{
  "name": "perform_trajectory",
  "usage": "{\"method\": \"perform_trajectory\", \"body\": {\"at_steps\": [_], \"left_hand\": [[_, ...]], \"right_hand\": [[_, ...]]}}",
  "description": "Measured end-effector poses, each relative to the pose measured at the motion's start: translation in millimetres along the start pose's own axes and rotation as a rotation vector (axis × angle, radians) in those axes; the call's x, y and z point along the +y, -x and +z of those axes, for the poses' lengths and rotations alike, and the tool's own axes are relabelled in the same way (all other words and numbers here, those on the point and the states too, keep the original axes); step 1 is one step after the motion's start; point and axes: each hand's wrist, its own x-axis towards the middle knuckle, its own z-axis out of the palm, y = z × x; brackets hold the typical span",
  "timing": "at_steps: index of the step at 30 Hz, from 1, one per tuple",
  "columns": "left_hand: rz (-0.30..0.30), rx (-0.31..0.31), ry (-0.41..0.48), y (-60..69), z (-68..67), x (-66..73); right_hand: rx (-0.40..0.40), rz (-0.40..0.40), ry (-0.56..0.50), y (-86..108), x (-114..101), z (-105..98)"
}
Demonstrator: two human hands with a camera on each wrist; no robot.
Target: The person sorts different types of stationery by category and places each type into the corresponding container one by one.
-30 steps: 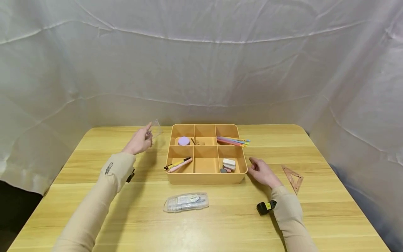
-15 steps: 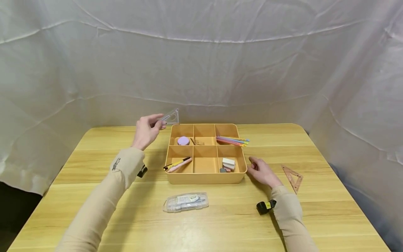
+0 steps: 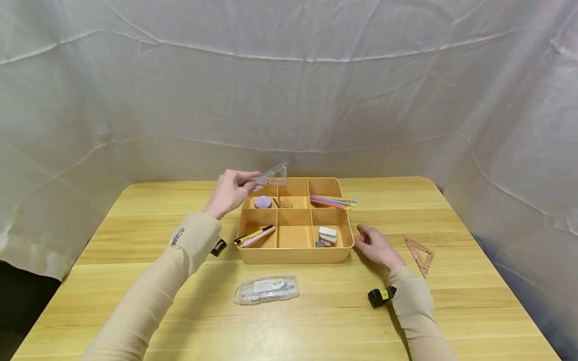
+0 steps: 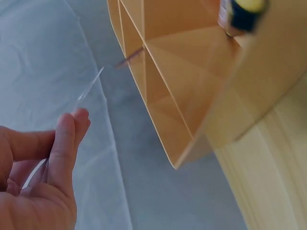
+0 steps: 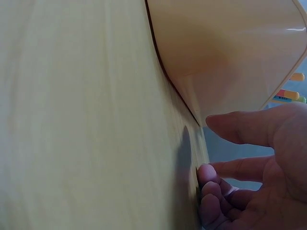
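Observation:
A clear set square [image 3: 276, 176] is pinched between the thumb and fingers of my left hand [image 3: 230, 191], held above the back left part of the orange divided tray [image 3: 295, 256]. In the left wrist view the set square [image 4: 90, 87] appears edge-on, a thin strip beyond the fingertips. My right hand [image 3: 377, 246] rests on the table beside the tray's front right corner, fingers loosely curled and holding nothing. In the right wrist view a gap shows between the thumb and fingers of the right hand [image 5: 254, 167].
The tray holds a purple round item [image 3: 263, 202], pens [image 3: 255, 236], white erasers [image 3: 328, 233] and pencils [image 3: 334, 201] jutting over its right edge. A clear pencil case [image 3: 267, 290] lies in front. A pinkish set square [image 3: 420, 256] lies right of the right hand.
My left hand has lifted the clear set square from the table's back left and carried it right, over the tray. The right hand has stayed still.

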Motion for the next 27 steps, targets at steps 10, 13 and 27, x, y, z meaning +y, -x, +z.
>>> {"method": "perform_trajectory", "body": {"at_steps": [10,13,27], "left_hand": [[0.080,0.043,-0.219,-1.9,22.5,7.1],[0.157,0.075,-0.354,-3.0,28.3,6.6],[0.210,-0.016,-0.570,-8.8,46.9,2.5]], "right_hand": [[-0.014,0.009,-0.008,1.3,-4,-1],[-0.013,0.013,-0.010,0.7,-5,-1],[-0.004,0.004,-0.009,0.2,-7,0]]}}
